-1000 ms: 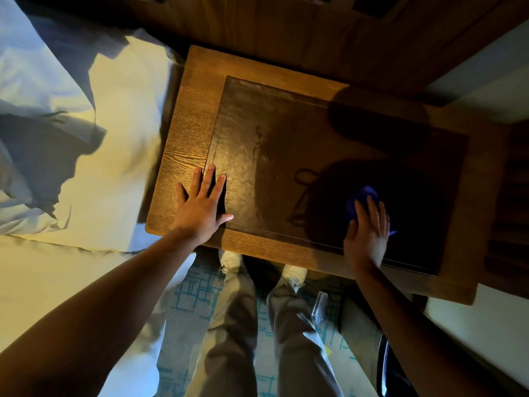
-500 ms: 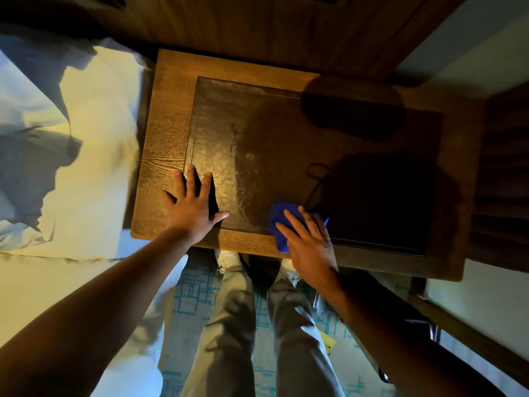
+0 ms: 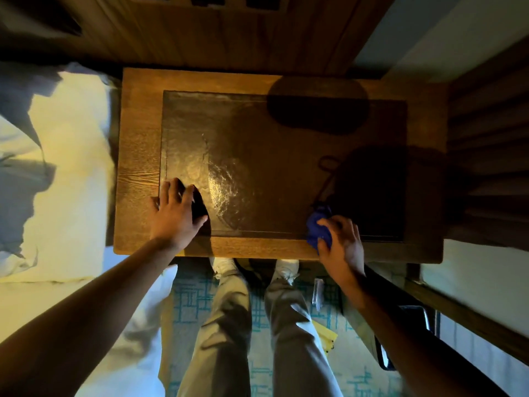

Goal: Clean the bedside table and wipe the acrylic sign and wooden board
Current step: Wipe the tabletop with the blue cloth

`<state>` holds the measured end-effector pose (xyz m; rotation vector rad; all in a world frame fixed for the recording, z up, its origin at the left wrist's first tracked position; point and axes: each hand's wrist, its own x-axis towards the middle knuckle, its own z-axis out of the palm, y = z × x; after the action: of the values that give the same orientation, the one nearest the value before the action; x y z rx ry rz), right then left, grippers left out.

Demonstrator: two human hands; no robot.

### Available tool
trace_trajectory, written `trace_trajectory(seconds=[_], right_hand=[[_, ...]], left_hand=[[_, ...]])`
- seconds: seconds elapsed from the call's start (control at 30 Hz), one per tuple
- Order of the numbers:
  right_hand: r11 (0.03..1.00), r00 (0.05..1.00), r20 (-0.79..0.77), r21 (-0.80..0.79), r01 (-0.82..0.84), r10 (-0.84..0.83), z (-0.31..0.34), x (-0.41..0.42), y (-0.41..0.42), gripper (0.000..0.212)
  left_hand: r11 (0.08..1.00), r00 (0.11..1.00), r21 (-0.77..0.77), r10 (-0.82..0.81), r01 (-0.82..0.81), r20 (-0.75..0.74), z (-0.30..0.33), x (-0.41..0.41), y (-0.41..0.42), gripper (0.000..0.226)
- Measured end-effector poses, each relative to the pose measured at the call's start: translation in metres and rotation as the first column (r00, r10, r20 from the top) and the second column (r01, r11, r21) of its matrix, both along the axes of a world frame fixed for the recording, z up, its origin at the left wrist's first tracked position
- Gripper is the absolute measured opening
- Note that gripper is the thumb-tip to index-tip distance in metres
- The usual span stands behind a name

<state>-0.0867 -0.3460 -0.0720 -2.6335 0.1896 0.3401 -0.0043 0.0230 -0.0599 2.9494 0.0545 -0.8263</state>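
A dim bedroom is framing one wooden bench [image 3: 137, 156] beside one bed [image 3: 71, 167], its dark inset panel [image 3: 272, 167] showing damp streaks. The left hand [image 3: 174, 214] is bracing flat, fingers spread, at the near left corner; the right hand [image 3: 342, 245] is gripping one blue cloth [image 3: 316, 229] at the near edge (wiping seems underway). Next, probably sweeping the shadowed right side.

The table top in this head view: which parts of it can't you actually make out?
- Right side of the table: lost under two dark shadows; any dirt or wet there is unreadable.
- Cloth: mostly covered by the right hand; its shape is hidden.
- Surface under the left hand: covered by palm and fingers.
- Clear object on the floor: too blurred to identify.
- Acrylic sign, wooden board: not clearly identifiable in this view.
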Motion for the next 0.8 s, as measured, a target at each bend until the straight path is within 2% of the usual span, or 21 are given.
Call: trace_trajectory(seconds=[0.07, 0.13, 0.23, 0.33, 0.4, 0.5, 0.63, 0.73, 0.8], right_hand=[[0.989, 0.992, -0.021, 0.082, 0.124, -0.122, 0.009, 0.007, 0.000, 0.054], [0.937, 0.959, -0.067, 0.205, 0.284, -0.276, 0.020, 0.014, -0.001, 0.059], [0.806, 0.899, -0.154, 0.401, 0.435, -0.409, 0.041, 0.025, 0.003, 0.057], [0.654, 0.852, -0.231, 0.557, 0.512, -0.471, 0.058, 0.034, 0.013, 0.050], [0.550, 0.836, -0.231, 0.661, 0.511, -0.498, 0.066, 0.038, 0.018, 0.040], [0.494, 0.836, -0.214, 0.722, 0.484, -0.506, 0.075, 0.040, 0.015, 0.018], [0.344, 0.777, -0.348, 0.748, 0.567, -0.524, 0.077, 0.037, 0.003, 0.036], [0.214, 0.699, -0.517, 0.707, 0.674, -0.494, 0.079, 0.035, -0.004, 0.045], [0.191, 0.685, -0.596, 0.680, 0.708, -0.418, 0.080, 0.029, -0.011, 0.058]], left_hand=[[0.992, 0.995, -0.104, -0.060, 0.068, 0.084, 0.009, 0.001, -0.023, 0.070], [0.951, 0.994, -0.299, -0.057, 0.083, 0.096, 0.021, 0.000, -0.056, 0.060], [0.798, 0.992, -0.599, -0.013, -0.066, -0.126, 0.041, -0.004, -0.110, 0.060], [0.599, 0.959, -0.774, -0.033, -0.207, -0.283, 0.055, -0.008, -0.159, 0.054], [0.483, 0.938, -0.821, 0.000, -0.304, -0.347, 0.058, -0.009, -0.180, 0.034], [0.383, 0.900, -0.819, 0.083, -0.426, -0.429, 0.063, -0.003, -0.192, 0.021], [0.241, 0.855, -0.821, 0.181, -0.518, -0.487, 0.077, 0.003, -0.201, 0.015], [0.205, 0.865, -0.842, 0.179, -0.498, -0.468, 0.085, 0.004, -0.210, 0.016], [0.209, 0.883, -0.859, 0.135, -0.468, -0.449, 0.093, 0.006, -0.217, 0.019]])
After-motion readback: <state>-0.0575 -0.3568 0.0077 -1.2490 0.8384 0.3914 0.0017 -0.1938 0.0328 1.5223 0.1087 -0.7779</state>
